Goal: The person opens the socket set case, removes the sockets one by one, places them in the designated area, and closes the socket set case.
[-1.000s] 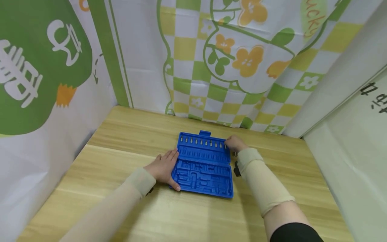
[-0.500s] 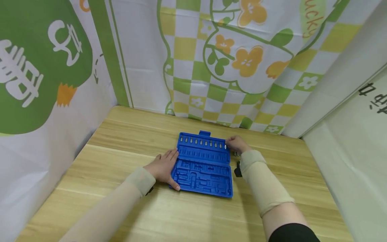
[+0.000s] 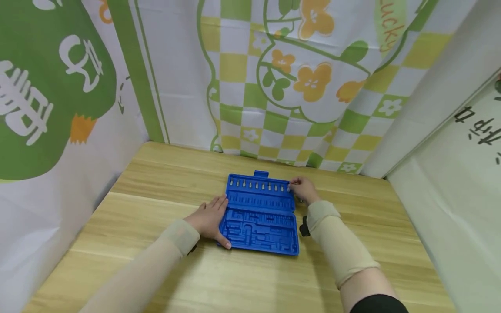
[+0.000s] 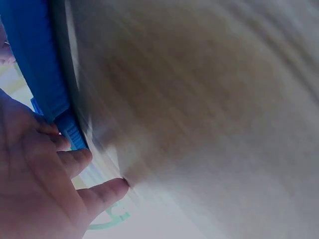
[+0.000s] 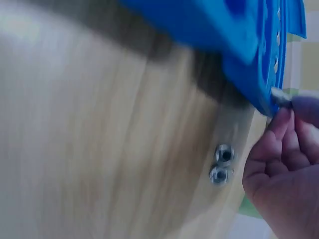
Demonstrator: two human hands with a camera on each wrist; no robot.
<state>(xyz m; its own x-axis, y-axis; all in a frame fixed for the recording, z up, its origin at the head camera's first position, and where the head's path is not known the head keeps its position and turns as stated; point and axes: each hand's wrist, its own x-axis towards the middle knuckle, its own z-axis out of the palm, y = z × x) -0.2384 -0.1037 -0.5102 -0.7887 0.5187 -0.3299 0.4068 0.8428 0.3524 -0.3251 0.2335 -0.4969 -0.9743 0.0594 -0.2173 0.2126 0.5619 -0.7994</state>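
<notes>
An open blue plastic tool case [image 3: 261, 230] lies on the wooden table, with a row of small metal sockets [image 3: 256, 185] along its far half. My left hand [image 3: 207, 219] rests against the case's left edge, fingers spread and thumb at the near left corner. At the far right corner, my right hand [image 3: 305, 190] pinches a small silver socket [image 5: 280, 97] between thumb and fingertips, at the end of the row. Its exact seat is hidden by the fingers in the head view. Two loose sockets [image 5: 222, 164] stand on the table beside the right hand.
The wooden table [image 3: 156, 174] meets a patterned cloth [image 3: 282, 87] at the back. White sheets hang at the left and right. A black wrist camera [image 3: 304, 227] sits under the right wrist, close to the case's right side.
The head view has shifted slightly. The right fingers have closed in over the last place in the row, where a shiny socket showed half a second ago. The left hand stays on the case.
</notes>
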